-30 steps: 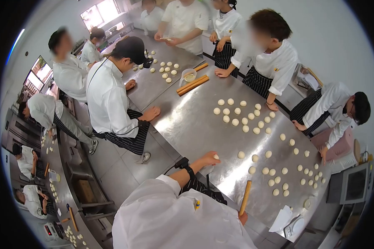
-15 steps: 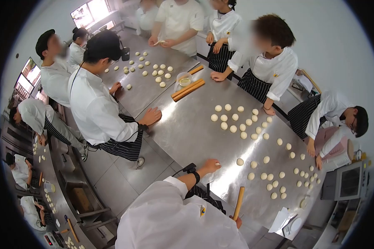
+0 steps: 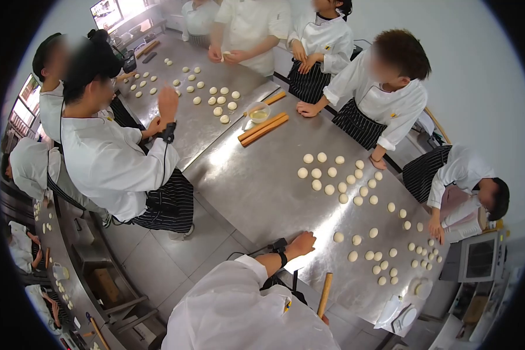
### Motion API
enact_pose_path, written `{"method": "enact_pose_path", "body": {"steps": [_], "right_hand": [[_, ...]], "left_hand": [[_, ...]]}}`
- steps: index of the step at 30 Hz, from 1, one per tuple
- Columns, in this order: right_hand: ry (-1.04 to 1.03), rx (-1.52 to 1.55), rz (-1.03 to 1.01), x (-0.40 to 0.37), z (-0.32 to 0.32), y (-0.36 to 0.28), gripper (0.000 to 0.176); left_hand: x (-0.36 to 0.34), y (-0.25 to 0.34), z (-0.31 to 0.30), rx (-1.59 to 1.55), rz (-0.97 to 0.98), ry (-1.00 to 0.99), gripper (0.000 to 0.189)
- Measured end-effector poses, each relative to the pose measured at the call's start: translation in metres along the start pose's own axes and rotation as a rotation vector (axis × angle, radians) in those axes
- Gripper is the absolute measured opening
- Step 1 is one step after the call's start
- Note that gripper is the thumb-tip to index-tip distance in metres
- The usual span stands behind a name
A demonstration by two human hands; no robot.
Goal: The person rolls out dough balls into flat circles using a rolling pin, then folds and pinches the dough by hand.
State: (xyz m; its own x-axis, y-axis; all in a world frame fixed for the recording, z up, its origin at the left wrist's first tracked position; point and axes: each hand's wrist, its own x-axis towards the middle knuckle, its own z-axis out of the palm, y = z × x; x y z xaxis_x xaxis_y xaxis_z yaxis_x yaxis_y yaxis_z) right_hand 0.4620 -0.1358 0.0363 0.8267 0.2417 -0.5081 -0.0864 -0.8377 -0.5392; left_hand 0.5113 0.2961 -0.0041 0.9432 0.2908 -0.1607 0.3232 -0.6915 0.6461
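Note:
In the head view my left hand (image 3: pixel 300 244) rests at the near edge of the steel table (image 3: pixel 256 204), its fingers curled in. Whatever may be inside them is hidden. A dark band with a small device circles that wrist. My right hand (image 3: pixel 325 319), mostly hidden behind my white jacket, is low at the table's near side, closed around the lower end of a wooden rolling pin (image 3: pixel 325 294) that points up. Nearest to my left hand are round white dough balls (image 3: pixel 338 237), with several more spread to the right and farther back.
Wooden rolling pins (image 3: pixel 263 129) lie beside a clear bowl (image 3: pixel 258 112) of yellowish liquid. A kitchen scale (image 3: pixel 405 318) sits at the near right corner. Co-workers in white jackets stand around the table; one (image 3: pixel 111 157) is close on the left. More dough balls (image 3: pixel 217 111) lie on the adjoining table.
My left hand has turned, and its fingers look more curled under. The rolling pin has dropped slightly, left and down. The co-worker at left has lifted a hand off the table.

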Motion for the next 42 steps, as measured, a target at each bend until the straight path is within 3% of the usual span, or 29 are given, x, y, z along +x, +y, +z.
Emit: {"method": "enact_pose_path", "body": {"steps": [2,6,8,12,17,22,24,27,31,37,42], "right_hand": [[0.024,0.019,-0.013,0.002,0.008,0.011,0.036],[0.076,-0.025,0.001,0.004,0.012,0.016,0.036],[0.093,-0.047,0.001,0.003,0.014,0.021,0.036],[0.113,-0.063,-0.011,0.006,0.013,0.029,0.036],[0.148,0.012,-0.061,-0.023,-0.016,-0.049,0.033],[0.172,-0.029,-0.053,-0.029,-0.021,-0.055,0.029],[0.188,-0.040,-0.070,-0.027,-0.020,-0.049,0.028],[0.215,-0.071,-0.071,-0.019,-0.018,-0.042,0.026],[0.337,-0.231,-0.105,0.000,-0.022,-0.040,0.025],[0.194,-0.335,-0.126,0.029,-0.045,-0.043,0.023],[0.164,-0.405,-0.107,0.056,-0.053,-0.041,0.027]], "left_hand": [[-0.002,-0.003,0.004,0.125,0.091,0.083,0.030],[-0.015,0.008,-0.018,0.180,0.095,0.058,0.033],[-0.021,0.011,-0.020,0.139,0.079,0.207,0.033],[-0.019,0.005,-0.015,0.286,0.086,0.158,0.033],[0.002,-0.011,0.014,0.340,0.079,0.117,0.028],[-0.016,0.007,-0.035,0.283,0.142,0.156,0.028],[-0.030,0.011,-0.049,0.223,0.035,0.144,0.028],[-0.041,-0.013,-0.025,0.215,-0.038,0.145,0.032],[-0.058,-0.011,-0.035,0.133,0.015,0.170,0.038],[-0.054,-0.011,-0.025,0.116,0.004,0.248,0.040],[-0.042,-0.013,-0.025,0.024,-0.073,0.126,0.035]]}}
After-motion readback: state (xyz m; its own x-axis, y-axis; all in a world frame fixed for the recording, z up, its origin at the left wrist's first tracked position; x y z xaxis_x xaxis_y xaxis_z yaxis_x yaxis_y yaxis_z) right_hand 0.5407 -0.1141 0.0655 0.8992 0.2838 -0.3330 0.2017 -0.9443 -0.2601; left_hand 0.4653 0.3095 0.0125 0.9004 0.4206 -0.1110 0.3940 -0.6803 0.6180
